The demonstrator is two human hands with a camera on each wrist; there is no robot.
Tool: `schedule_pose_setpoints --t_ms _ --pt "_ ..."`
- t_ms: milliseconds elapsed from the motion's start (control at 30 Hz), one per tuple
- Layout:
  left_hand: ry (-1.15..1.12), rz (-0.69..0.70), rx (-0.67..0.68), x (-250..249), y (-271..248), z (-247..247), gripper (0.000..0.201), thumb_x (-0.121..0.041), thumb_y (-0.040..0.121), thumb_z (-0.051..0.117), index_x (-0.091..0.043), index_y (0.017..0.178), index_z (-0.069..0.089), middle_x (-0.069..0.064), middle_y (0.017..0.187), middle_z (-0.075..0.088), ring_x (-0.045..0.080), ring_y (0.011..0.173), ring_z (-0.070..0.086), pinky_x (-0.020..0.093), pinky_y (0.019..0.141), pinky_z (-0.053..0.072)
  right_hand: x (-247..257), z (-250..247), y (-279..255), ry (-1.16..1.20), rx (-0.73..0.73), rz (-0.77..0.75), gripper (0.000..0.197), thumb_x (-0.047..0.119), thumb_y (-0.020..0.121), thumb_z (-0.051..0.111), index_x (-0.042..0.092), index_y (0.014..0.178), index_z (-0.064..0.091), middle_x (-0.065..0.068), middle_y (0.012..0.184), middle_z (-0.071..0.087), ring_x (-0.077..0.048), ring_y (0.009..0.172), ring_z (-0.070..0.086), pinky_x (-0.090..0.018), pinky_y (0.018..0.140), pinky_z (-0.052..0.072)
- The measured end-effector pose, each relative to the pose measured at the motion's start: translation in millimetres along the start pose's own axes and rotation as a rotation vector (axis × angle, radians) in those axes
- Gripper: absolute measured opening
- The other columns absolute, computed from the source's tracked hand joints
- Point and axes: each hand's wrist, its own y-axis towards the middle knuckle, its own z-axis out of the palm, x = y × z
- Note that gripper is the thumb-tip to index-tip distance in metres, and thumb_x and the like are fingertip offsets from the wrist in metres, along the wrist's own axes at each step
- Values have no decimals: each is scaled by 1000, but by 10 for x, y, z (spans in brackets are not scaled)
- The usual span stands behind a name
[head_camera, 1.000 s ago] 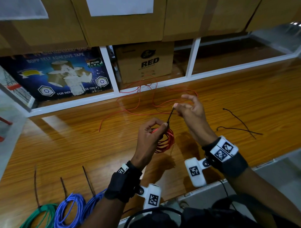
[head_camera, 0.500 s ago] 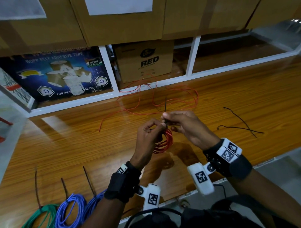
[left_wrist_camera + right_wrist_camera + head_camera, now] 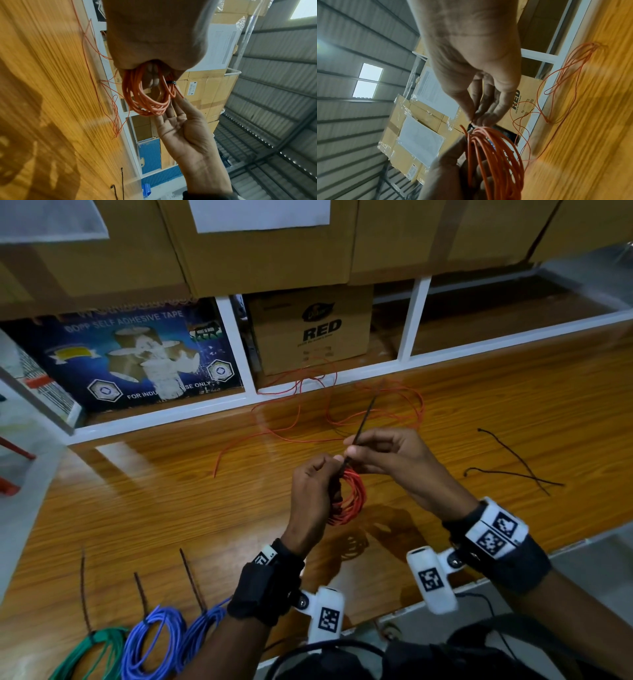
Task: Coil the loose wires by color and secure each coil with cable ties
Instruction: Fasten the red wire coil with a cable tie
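My left hand [image 3: 320, 484] grips a coil of orange-red wire [image 3: 352, 496] above the wooden table [image 3: 164, 501]. A black cable tie [image 3: 363, 424] is looped round the coil, its band [image 3: 171, 82] showing in the left wrist view. My right hand [image 3: 373, 451] pinches the tie's tail just above the coil, and the tail sticks up and away from me. In the right wrist view the coil [image 3: 493, 155] sits right under my right fingertips [image 3: 481, 117]. More loose orange-red wire [image 3: 342, 412] lies tangled on the table behind my hands.
Two tied blue coils [image 3: 161, 642] and a green coil [image 3: 92, 652] lie at the front left, their tie tails sticking up. Two spare black ties [image 3: 513, 463] lie to the right. Cardboard boxes [image 3: 311, 330] fill the white shelf at the back.
My right hand came down from above the coil and closed in on my left hand. The tie's tail now sticks further out above my right fingers.
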Motion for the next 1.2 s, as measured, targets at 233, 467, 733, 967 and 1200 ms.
schedule_pose_setpoints --t_ms 233,467,733,967,1200 --pt "74 24 32 -20 2 59 21 -9 101 38 -3 92 55 5 62 47 12 47 31 26 47 25 -136 36 131 -113 -132 20 12 5 96 68 -7 97 70 -3 93 75 -16 84 74 -26 73 60" --pt "132 78 138 -30 -16 -79 18 -21 94 46 -14 111 46 32 76 45 31 58 33 39 56 31 -226 72 226 -376 -136 -74 12 12 94 72 7 84 69 -2 85 75 -11 78 73 -33 75 62" --pt "111 43 146 153 -20 -250 25 -31 102 52 -16 114 35 35 77 43 49 55 42 58 46 39 -126 195 -58 -294 -20 -306 6 11 95 72 8 99 73 6 87 71 -15 85 72 -33 74 60" --pt "31 90 227 120 -47 -210 34 -32 95 55 -8 107 33 4 87 59 23 76 60 38 64 49 -92 259 -205 -188 168 -318 8 3 90 75 -2 96 75 -7 90 74 -19 84 73 -30 73 59" --pt "199 -5 212 123 -100 -236 21 -29 100 42 -9 94 45 1 68 38 14 55 35 29 52 33 -238 75 -56 -264 -98 -209 9 11 93 74 3 97 74 13 92 75 -14 83 73 -34 74 61"
